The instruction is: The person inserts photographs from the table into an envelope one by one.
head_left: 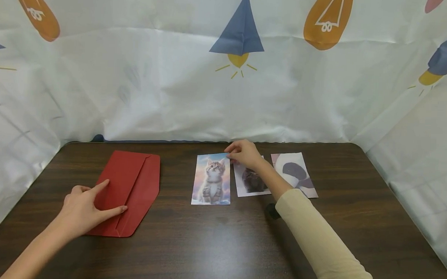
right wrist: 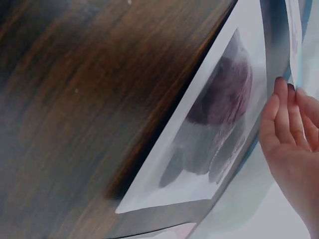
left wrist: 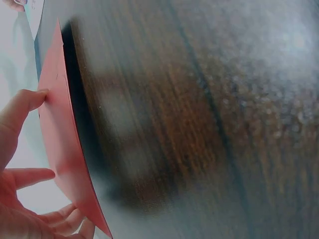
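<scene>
While the left hand [head_left: 82,210] spreads its fingers wide on the red envelope [head_left: 145,190], likely steadying it, the right hand [head_left: 246,154] pinches the kitten card [head_left: 212,181] by its corner, dark-animal card [head_left: 245,190] just beside those fingers.

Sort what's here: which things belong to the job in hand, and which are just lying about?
Likely in the job:
Red envelope, touched by the left hand
Kitten picture, its corner pinched by the right hand
Middle picture and rightmost picture, probably, being in the same row

Just surroundings:
Table
Lamp-patterned curtain behind
</scene>
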`<state>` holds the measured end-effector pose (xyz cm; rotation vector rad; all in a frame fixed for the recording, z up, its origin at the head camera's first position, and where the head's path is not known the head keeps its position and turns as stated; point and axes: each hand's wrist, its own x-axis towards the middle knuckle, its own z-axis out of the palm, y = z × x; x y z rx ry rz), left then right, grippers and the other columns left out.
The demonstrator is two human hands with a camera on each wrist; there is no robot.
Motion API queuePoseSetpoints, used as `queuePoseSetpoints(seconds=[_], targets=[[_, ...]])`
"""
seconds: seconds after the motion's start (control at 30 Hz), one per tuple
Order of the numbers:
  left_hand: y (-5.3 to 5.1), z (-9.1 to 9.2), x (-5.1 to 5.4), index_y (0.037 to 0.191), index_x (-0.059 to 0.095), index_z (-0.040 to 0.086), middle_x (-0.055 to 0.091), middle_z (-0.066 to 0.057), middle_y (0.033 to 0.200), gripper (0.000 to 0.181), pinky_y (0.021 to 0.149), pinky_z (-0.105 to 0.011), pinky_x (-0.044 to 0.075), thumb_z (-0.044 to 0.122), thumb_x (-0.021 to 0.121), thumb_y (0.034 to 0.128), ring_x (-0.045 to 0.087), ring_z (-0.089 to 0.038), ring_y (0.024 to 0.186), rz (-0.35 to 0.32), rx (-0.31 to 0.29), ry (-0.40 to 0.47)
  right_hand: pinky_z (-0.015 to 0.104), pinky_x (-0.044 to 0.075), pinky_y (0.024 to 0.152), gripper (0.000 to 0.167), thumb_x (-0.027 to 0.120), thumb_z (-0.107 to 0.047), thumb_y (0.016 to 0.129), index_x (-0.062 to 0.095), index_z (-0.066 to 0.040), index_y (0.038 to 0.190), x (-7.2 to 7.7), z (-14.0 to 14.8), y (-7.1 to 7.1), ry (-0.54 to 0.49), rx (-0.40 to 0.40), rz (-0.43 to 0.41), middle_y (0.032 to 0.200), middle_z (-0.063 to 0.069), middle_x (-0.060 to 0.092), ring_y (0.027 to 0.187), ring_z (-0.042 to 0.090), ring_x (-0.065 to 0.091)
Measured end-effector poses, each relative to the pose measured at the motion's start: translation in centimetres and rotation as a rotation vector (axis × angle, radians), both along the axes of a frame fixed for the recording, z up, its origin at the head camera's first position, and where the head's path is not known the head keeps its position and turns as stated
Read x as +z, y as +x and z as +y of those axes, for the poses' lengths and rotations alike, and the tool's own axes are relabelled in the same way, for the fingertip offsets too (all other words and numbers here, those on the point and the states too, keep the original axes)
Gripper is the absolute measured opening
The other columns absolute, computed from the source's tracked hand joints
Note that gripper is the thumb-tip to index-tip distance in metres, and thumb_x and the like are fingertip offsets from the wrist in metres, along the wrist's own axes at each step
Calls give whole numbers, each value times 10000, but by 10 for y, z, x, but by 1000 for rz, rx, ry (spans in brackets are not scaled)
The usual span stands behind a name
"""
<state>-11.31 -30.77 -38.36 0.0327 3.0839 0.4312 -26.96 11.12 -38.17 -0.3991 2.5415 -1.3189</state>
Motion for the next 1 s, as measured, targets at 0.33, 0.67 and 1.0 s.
queuePoseSetpoints(seconds=[0.33,0.67,1.0], targets=[[3,2,-3,1451,469,-178,514,-527,1197,950,927,-722,338,461,841,856,460,-612,1169,50,-29,-5,348,641,715,236,634,-17,1042,683,93,1246,1,1,7,-197,-44,-120,952,159,725,719,167,710],[5,5,-2,1443,497,-157,496,-527,1206,898,933,-732,323,435,841,861,443,-607,1171,82,-30,-1,329,641,729,256,590,13,1056,655,109,1284,1,3,13,-267,-59,-150,976,134,692,737,134,659],[6,9,0,1446,503,-146,497,-531,1219,881,925,-735,324,423,838,863,426,-606,1186,106,-23,14,332,640,746,282,574,-2,1064,639,108,1315,3,6,17,-301,-57,-166,1071,175,688,791,157,667]])
